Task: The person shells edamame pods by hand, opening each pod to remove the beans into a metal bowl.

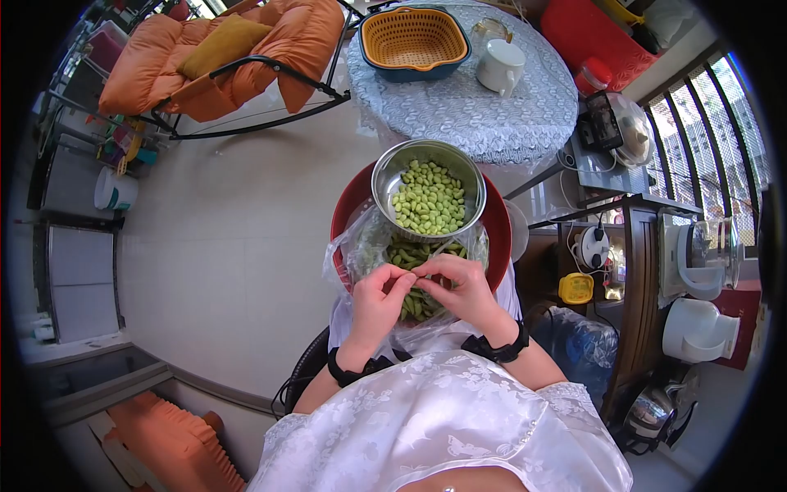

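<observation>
My left hand and my right hand meet at the fingertips over a clear plastic bag of green pods. Both hands are pinched closed, and whatever is between the fingertips is too small to make out. Just beyond them, a round metal bowl holds shelled green beans. The bowl rests on a red basin, with the plastic bag spread inside the basin below it. A black band sits on each wrist.
A round table with a lace cloth stands ahead, bearing an orange basket in a dark tub and a white lidded mug. An orange cushioned chair is at upper left. Shelves with appliances stand on the right.
</observation>
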`<state>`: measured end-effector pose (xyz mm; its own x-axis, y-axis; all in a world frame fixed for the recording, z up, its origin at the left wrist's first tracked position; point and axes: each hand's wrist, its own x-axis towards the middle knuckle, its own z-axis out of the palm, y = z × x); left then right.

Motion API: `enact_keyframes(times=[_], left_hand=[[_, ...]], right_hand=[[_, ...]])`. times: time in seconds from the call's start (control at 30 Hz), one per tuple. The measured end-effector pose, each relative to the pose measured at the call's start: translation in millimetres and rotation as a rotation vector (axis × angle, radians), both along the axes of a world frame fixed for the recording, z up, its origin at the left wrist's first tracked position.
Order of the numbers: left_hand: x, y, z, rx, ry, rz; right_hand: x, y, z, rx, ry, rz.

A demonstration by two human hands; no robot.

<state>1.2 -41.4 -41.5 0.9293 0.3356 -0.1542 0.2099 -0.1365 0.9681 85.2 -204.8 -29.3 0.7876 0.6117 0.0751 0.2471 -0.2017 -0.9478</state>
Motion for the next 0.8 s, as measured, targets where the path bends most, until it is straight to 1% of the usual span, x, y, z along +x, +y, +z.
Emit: enact_keyframes(times=[0.1, 0.17, 0.23, 0.3, 0.4, 0.6, 0.67, 0.73, 0.8], left_hand=[[-0.6, 1.2, -4.5, -0.03, 0.024, 0.003], [-1.2, 2.1, -11.0, -0.178, 0.074, 0.03], [-0.7, 2.4, -11.9, -0.212, 0.1, 0.046], [-0.3, 2.8, -11.6, -0.247, 0.127, 0.063], [0.6, 3.5, -10.9, -0.241, 0.117, 0.054], [3.6, 6.4, -7.5, -0.226, 0.106, 0.035], [3.4, 6.9, -11.8, -0.358, 0.097, 0.056], [4.6, 8.5, -9.6, -0.338, 0.092, 0.07], [3.3, 10.8, -10.1, -0.318, 0.086, 0.083]], right_hand=[[-1.6, 1.3, -1.2, 0.001, -0.005, -0.018], [-3.1, 3.0, 0.3, -0.007, -0.031, -0.027], [-3.0, 3.3, -1.8, -0.015, -0.057, -0.036], [-0.7, 4.8, -7.3, 0.023, -0.296, -0.029], [-2.0, 6.0, 3.1, -0.049, -0.245, -0.029], [0.1, 11.2, 6.9, -0.006, -0.273, -0.052], [0.4, 9.5, 10.8, -0.011, -0.259, -0.071], [4.8, 7.6, 15.8, -0.014, -0.246, -0.089], [13.1, 4.5, 18.8, 0.042, -0.275, -0.271]])
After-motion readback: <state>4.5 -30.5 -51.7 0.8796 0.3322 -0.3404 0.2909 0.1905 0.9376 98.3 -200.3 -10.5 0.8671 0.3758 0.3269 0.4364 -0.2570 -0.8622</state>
